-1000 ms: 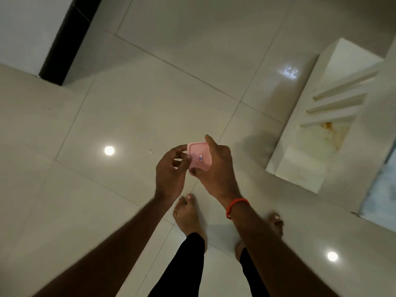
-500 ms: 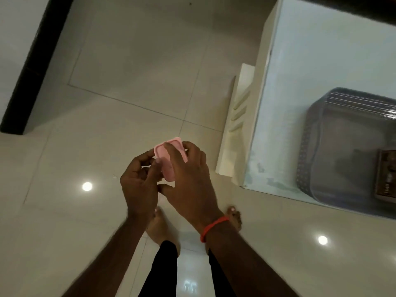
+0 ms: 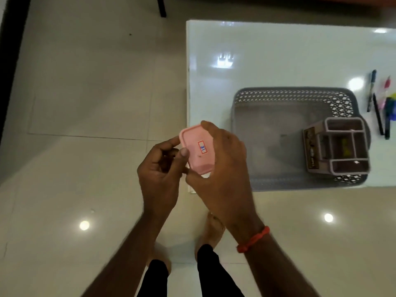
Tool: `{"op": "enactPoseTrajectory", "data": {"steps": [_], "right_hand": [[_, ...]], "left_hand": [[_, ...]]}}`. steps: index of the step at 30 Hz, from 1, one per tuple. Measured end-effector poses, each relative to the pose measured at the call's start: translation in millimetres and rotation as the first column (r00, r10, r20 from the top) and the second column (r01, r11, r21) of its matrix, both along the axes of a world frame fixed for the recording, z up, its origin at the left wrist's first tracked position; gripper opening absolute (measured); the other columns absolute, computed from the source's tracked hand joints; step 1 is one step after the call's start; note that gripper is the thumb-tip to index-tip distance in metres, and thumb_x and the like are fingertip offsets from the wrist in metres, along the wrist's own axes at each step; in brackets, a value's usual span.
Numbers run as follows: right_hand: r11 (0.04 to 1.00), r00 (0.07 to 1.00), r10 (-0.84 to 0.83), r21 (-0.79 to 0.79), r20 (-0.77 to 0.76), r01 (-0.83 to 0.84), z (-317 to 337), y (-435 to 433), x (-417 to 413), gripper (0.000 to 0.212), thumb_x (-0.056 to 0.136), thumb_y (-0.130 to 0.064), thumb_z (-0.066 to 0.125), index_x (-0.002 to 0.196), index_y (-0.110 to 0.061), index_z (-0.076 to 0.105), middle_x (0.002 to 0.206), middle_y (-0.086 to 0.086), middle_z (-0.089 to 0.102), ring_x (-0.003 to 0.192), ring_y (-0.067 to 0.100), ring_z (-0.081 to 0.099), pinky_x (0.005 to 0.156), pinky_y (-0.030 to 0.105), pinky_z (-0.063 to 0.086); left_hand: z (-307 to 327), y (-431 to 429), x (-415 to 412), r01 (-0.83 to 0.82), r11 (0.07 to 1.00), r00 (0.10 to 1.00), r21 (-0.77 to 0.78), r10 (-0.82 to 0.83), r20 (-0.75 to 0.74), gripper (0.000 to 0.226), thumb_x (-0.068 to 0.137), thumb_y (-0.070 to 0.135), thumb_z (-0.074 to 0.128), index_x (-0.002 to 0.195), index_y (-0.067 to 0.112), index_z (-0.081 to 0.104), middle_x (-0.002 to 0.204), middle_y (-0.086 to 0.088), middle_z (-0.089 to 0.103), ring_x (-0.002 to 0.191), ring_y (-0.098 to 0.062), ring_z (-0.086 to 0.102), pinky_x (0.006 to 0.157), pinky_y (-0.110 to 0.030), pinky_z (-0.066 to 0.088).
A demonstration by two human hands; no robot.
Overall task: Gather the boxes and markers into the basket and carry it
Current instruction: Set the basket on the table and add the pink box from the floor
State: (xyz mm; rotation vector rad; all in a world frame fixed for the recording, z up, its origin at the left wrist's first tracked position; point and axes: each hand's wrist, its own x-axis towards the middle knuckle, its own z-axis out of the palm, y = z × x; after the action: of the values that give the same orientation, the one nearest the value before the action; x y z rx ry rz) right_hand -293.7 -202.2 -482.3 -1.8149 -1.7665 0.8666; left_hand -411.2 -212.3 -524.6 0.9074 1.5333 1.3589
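**Two-handed carry, to be ended low and flat**

Pale tiled floor (image 3: 85, 82) is crossed on the way to the white counter (image 3: 278, 50), which is seen ahead and to the right. It is best approached squarely, so that the reach is made across its near edge rather than round its corner. The grey lattice basket (image 3: 295, 91) is placed on the counter near the front edge, and its floor is visible across the left and middle. A brown compartmented box (image 3: 342, 146) is lodged at the basket's right end, so the left part is judged the proper place for the next item.

The left hand (image 3: 158, 170) and the right hand (image 3: 227, 166) are held close together in front of the body, by the counter's near-left corner and left of the basket. The pink box (image 3: 199, 153) is gripped between them. The right fingers (image 3: 209, 128) are curled over its far edge, and the left thumb and forefinger are pinched on its left rim. The lid should be kept uppermost; whether it is fully seated cannot be told. The box is better lowered to the basket floor than dropped, and released only once it is rested flat, apart from the brown box.

Several markers (image 3: 378, 108) are laid on the counter just beyond the basket's right end, and room should be left for them. A small red-framed label (image 3: 202, 147) is shown on the pink lid.
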Motion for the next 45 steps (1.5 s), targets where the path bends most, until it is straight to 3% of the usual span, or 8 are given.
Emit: {"op": "enactPoseTrajectory", "data": {"steps": [6,10,14,26,31,39,42,45], "right_hand": [[0.992,0.991,-0.13,0.005,0.031,0.13,2.7,11.8,62.3,0.078,0.067,-0.034,0.071,0.14,-0.026,0.045,0.131,-0.008,0.053,0.116,0.015,0.045,0.094,0.013,0.031],[0.97,0.969,-0.244,0.001,-0.043,0.245,-11.3,17.5,91.2,0.071,0.067,-0.027,0.078,0.132,-0.027,0.049,0.116,-0.017,0.053,0.106,0.01,0.05,0.097,0.04,0.049],[0.958,0.957,-0.285,-0.055,-0.052,0.282,-39.2,21.6,110.8,0.073,0.069,-0.032,0.081,0.133,-0.027,0.047,0.117,-0.014,0.055,0.109,0.014,0.053,0.096,0.046,0.051],[0.958,0.977,-0.213,-0.194,0.011,0.211,-97.2,26.0,123.5,0.081,0.074,-0.031,0.085,0.14,-0.021,0.04,0.133,0.002,0.053,0.122,0.022,0.046,0.102,0.038,0.047],[0.952,0.986,-0.135,-0.261,0.098,0.157,-105.9,19.8,126.2,0.081,0.078,-0.035,0.081,0.144,-0.016,0.04,0.139,0.007,0.049,0.127,0.023,0.044,0.098,0.023,0.033],[0.935,0.994,-0.085,-0.339,0.069,0.104,-96.4,2.1,127.8,0.083,0.083,-0.029,0.078,0.151,-0.018,0.032,0.142,0.007,0.045,0.128,0.021,0.043,0.096,0.02,0.034],[0.937,0.997,-0.058,-0.342,0.06,0.075,-92.9,0.1,128.9,0.078,0.082,-0.028,0.079,0.148,-0.019,0.037,0.142,0.005,0.049,0.127,0.021,0.048,0.105,0.03,0.042],[0.946,0.995,-0.032,-0.318,0.092,0.059,-87.8,-1.2,133.1,0.071,0.078,-0.027,0.083,0.139,-0.02,0.049,0.135,0.003,0.059,0.119,0.02,0.057,0.099,0.031,0.05]], "left_hand": [[9.0,30.6,51.0,0.22,0.955,0.971,-0.197,-0.235,-0.054,0.023,0.089,0.033,0.072,0.112,0.027,0.069,0.086,0.002,0.075,0.067,-0.018,0.072,0.06,-0.03,0.056],[8.6,43.9,75.5,0.344,0.885,0.914,-0.314,-0.392,-0.105,0.031,0.089,0.036,0.073,0.118,0.029,0.068,0.093,0.008,0.074,0.072,-0.014,0.07,0.061,-0.023,0.053],[-0.2,48.1,88.2,0.409,0.826,0.837,-0.387,-0.509,-0.202,0.035,0.089,0.037,0.072,0.122,0.025,0.068,0.106,0.01,0.072,0.074,-0.008,0.067,0.057,-0.006,0.046],[-15.0,39.2,92.7,0.38,0.88,0.831,-0.284,-0.459,-0.314,0.021,0.088,0.018,0.075,0.107,0.022,0.068,0.097,0.019,0.064,0.077,-0.007,0.066,0.065,-0.005,0.05],[-19.6,41.6,92.8,0.381,0.878,0.818,-0.29,-0.466,-0.336,0.012,0.093,0.02,0.07,0.104,0.021,0.067,0.099,0.011,0.067,0.077,-0.011,0.067,0.063,-0.012,0.055],[-24.2,42.8,90.4,0.396,0.864,0.81,-0.311,-0.488,-0.324,0.015,0.095,0.025,0.068,0.108,0.018,0.068,0.106,0.005,0.07,0.084,-0.018,0.069,0.065,-0.018,0.056],[-25.1,42.3,86.4,0.413,0.853,0.805,-0.32,-0.506,-0.309,0.015,0.095,0.024,0.067,0.108,0.017,0.068,0.107,0.004,0.07,0.085,-0.02,0.069,0.066,-0.02,0.054],[-25.0,40.2,82.1,0.421,0.845,0.8,-0.33,-0.517,-0.304,0.009,0.095,0.024,0.067,0.104,0.022,0.068,0.102,0.006,0.072,0.083,-0.02,0.07,0.064,-0.015,0.054]]}}
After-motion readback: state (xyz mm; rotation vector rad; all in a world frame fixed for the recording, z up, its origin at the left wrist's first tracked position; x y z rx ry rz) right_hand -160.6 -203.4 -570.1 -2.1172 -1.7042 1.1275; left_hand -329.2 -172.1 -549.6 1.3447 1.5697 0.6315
